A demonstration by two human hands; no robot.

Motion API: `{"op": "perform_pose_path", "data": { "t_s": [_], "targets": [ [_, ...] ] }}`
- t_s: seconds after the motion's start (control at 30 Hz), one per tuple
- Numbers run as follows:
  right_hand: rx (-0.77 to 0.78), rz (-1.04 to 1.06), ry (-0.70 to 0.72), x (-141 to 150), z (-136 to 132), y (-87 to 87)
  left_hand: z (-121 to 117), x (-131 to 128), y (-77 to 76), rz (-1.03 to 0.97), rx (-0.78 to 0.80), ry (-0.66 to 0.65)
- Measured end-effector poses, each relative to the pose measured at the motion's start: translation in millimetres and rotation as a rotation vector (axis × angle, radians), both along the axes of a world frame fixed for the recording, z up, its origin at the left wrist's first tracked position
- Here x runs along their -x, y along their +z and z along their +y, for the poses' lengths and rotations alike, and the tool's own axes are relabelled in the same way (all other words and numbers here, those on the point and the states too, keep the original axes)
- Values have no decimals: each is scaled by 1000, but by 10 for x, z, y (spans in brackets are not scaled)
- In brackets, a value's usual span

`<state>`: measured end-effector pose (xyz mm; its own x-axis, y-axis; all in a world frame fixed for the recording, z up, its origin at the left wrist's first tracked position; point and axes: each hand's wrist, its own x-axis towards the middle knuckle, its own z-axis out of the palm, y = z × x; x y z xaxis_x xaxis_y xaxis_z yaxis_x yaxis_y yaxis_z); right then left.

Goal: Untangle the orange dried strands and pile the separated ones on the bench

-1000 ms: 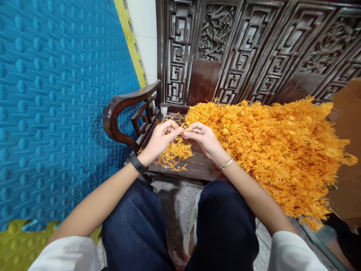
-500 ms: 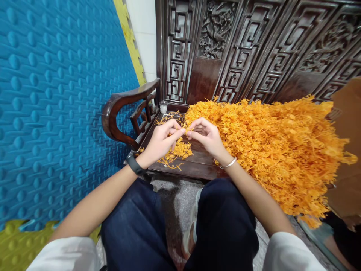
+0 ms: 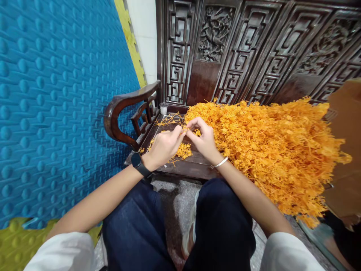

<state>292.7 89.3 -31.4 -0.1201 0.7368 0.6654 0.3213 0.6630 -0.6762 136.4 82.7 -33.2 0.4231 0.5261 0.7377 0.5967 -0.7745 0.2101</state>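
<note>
Over the dark wooden bench seat, my left hand and my right hand meet at the fingertips. Both are closed in a pinch on a small orange plastic piece, mostly covered by the fingers. Beneath my left hand lies a small heap of orange plastic bits, partly hidden. Thin orange stems are strewn on the seat just behind the hands. To the right of my right hand rises a big pile of orange plastic sprigs.
A curved wooden armrest bounds the seat on the left, with a small clear cup in the back corner. Carved panels form the backrest. Blue foam matting covers the left side. At far right is a brown surface.
My left hand has rolled over so its back faces up more, and its fingers have closed in. My right hand has shifted slightly left. Both keep pinching at the orange piece.
</note>
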Motion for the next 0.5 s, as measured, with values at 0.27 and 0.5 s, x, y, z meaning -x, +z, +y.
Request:
{"op": "perform_pose_path", "data": {
  "t_s": [0.27,0.5],
  "targets": [
    [232,211,212,-60,60,26,38,61,62,-247,181,-61],
    [468,412,342,-46,63,46,46,5,9,-231,175,-131]
  ]
}}
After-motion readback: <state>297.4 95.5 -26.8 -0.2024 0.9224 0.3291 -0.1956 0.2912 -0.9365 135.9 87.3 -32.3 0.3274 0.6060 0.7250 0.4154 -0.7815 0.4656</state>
